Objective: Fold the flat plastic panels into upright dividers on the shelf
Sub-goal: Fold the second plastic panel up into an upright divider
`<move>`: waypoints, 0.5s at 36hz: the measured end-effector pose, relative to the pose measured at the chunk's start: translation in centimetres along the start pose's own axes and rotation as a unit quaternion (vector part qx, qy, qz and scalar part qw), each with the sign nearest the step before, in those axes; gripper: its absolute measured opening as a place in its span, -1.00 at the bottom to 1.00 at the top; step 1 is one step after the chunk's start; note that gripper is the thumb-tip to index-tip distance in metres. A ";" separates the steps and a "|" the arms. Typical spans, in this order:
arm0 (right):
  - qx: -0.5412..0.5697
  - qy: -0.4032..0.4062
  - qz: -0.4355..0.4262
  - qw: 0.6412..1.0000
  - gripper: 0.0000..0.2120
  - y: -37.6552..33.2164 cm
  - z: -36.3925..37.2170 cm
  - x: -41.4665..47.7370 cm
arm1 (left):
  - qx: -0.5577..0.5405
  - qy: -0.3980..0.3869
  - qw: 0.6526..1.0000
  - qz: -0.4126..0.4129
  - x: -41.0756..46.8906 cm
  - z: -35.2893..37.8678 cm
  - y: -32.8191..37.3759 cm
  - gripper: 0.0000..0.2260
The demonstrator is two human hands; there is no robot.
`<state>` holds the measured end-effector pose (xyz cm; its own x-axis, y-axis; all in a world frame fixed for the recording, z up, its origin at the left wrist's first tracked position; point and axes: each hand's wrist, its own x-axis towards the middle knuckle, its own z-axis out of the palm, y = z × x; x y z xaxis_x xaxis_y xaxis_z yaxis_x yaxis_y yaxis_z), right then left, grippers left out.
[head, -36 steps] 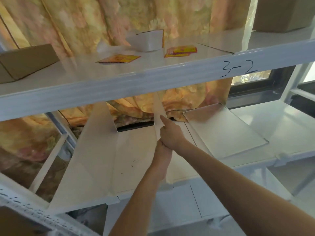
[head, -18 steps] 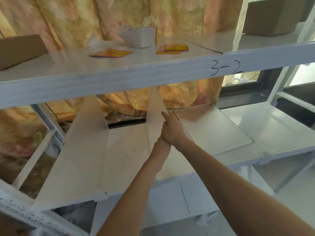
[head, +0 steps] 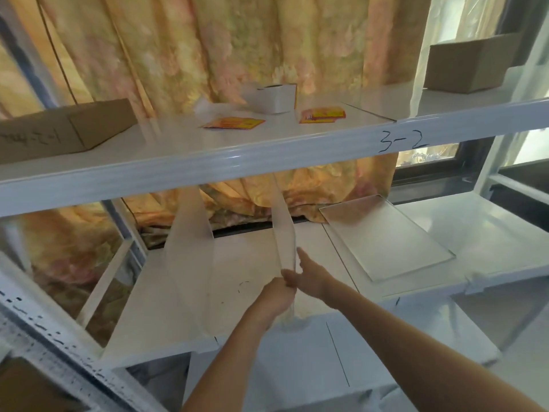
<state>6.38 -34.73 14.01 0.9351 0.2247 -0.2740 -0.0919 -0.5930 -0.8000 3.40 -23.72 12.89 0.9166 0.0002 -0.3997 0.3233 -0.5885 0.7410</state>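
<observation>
On the shelf (head: 490,233), our left hand (head: 279,292) grips the upright panel (head: 283,227) by its front edge, right hand (head: 312,273) flat against its side: we're standing this divider up, and next it likely wants seating before the flat panel (head: 383,233).

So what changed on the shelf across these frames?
Only slightly: the left hand and right hand seem to have slid a little down the front edge of the middle translucent plastic panel, still held upright. Nothing was let go. The left upright translucent divider and the flat clear panel on the white shelf stayed put.
</observation>
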 end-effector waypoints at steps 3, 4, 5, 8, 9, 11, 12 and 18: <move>-0.041 -0.041 0.064 0.996 -0.40 2.5 1.6 -0.7 | 0.051 -0.041 0.998 -0.024 0.1 0.7 -0.5 -0.70; -0.047 -0.047 0.069 0.995 -0.46 2.9 1.8 -0.9 | 0.064 -0.054 0.996 -0.025 0.2 1.0 -0.7 -0.71; -0.055 -0.053 0.061 0.995 -0.54 3.2 1.7 -1.2 | 0.071 -0.062 0.995 -0.024 0.1 1.4 -0.8 -0.70; -0.079 -0.061 0.019 0.995 -0.71 3.5 1.0 -1.9 | 0.070 -0.062 0.996 -0.012 0.4 2.5 -0.9 -0.66; -0.076 -0.055 0.010 0.996 -0.73 3.8 0.6 -2.0 | 0.071 -0.062 0.996 -0.009 0.4 2.9 -0.7 -0.66; -0.087 -0.041 -0.004 0.995 -0.76 4.3 -0.1 -1.9 | 0.070 -0.062 0.996 -0.008 0.6 3.7 -0.3 -0.66; -0.099 -0.035 -0.011 0.994 -0.78 4.5 -0.5 -1.8 | 0.066 -0.062 0.996 -0.007 0.8 4.1 0.0 -0.66; -0.147 -0.038 -0.016 0.988 -0.77 7.0 -3.2 -2.0 | 0.078 -0.050 0.996 -0.010 1.2 7.3 2.0 -0.68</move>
<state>4.98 -41.77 10.65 0.9066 0.2973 -0.2995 0.0506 -0.7812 -0.6222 3.45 -30.86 9.95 0.8796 -0.0626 -0.4715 0.2944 -0.7070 0.6431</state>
